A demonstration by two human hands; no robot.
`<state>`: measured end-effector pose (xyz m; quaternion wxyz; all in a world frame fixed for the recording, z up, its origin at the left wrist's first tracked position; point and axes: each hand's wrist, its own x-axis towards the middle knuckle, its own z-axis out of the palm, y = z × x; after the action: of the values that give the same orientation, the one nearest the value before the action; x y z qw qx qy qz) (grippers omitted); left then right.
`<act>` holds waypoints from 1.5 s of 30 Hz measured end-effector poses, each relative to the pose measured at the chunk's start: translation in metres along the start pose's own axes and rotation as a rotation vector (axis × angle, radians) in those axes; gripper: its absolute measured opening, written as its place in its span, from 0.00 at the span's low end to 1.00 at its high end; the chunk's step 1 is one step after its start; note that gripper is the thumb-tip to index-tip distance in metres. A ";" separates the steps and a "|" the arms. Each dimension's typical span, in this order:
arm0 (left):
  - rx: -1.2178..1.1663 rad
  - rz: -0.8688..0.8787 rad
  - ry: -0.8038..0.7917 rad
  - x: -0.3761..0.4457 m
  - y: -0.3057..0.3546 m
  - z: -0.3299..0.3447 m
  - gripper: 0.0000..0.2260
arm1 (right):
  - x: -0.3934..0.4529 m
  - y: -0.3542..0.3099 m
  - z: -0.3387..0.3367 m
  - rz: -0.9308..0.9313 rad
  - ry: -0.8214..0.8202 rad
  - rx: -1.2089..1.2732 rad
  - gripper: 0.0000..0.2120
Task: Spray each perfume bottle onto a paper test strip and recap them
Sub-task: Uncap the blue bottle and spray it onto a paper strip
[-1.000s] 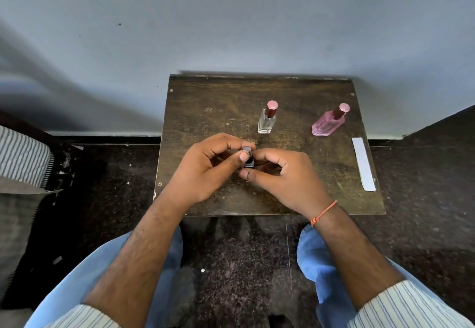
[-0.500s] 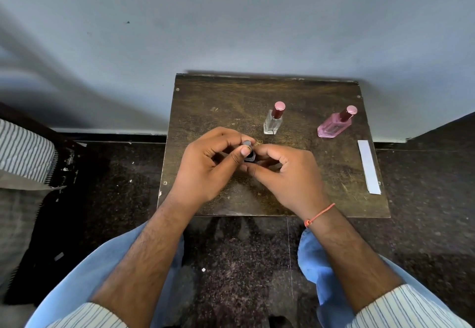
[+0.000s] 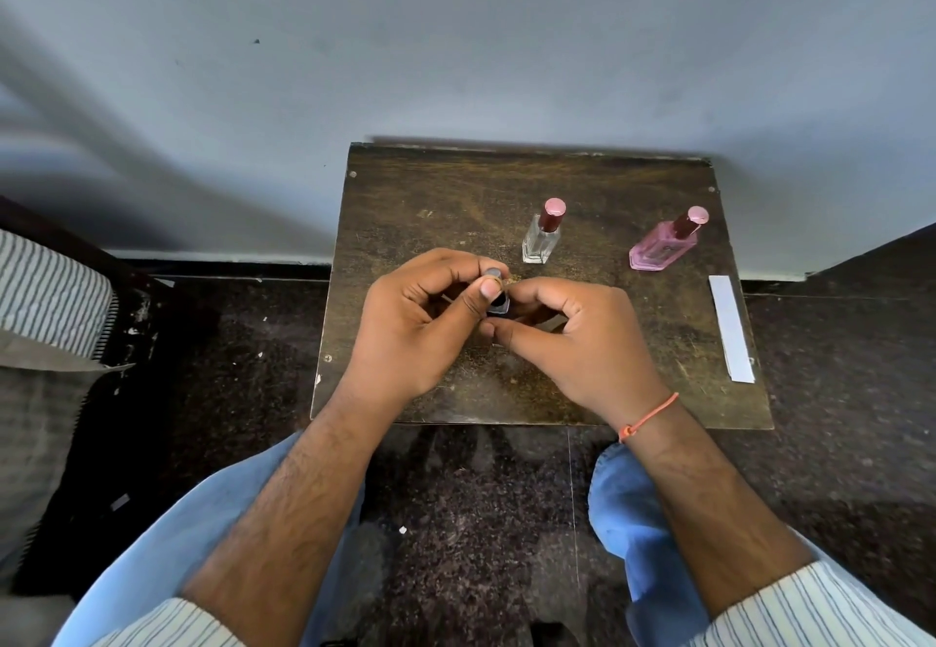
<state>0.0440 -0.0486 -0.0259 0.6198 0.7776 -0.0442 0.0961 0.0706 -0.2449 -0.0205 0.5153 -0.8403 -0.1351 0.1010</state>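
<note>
Over the middle of the small wooden table (image 3: 405, 200), both hands meet around a small dark perfume bottle (image 3: 499, 303). My left hand (image 3: 415, 322) pinches the grey cap (image 3: 492, 273) at its top between thumb and forefinger. My right hand (image 3: 572, 337) curls round the bottle's lower part, which is mostly hidden. A clear bottle (image 3: 542, 236) with a dark red cap stands behind the hands. A pink bottle (image 3: 663, 246) with a pink cap stands to the right. A white paper test strip (image 3: 730, 327) lies near the table's right edge.
The table stands against a pale wall (image 3: 456, 38) on a dark speckled floor (image 3: 228, 368). My knees in blue trousers (image 3: 633, 520) sit just before the table's front edge. Striped fabric (image 3: 45, 292) lies at the far left.
The hands stay together on the dark bottle; my left thumb has shifted slightly on the cap. The camera view has drifted a little.
</note>
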 end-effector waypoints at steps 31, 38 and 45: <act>0.524 -0.340 0.097 0.019 -0.030 -0.051 0.10 | -0.007 0.019 -0.030 -0.021 -0.058 -0.070 0.12; 0.621 -0.378 0.081 0.022 -0.027 -0.050 0.10 | -0.009 0.032 -0.042 0.007 -0.056 -0.110 0.14; 0.686 -0.351 -0.010 0.024 -0.025 -0.047 0.10 | -0.015 0.038 -0.040 0.019 -0.045 -0.129 0.14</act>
<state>0.0673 0.0039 -0.0353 0.3306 0.9359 0.1214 -0.0062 0.0739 -0.2999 -0.0361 0.4559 -0.8705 -0.1447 0.1158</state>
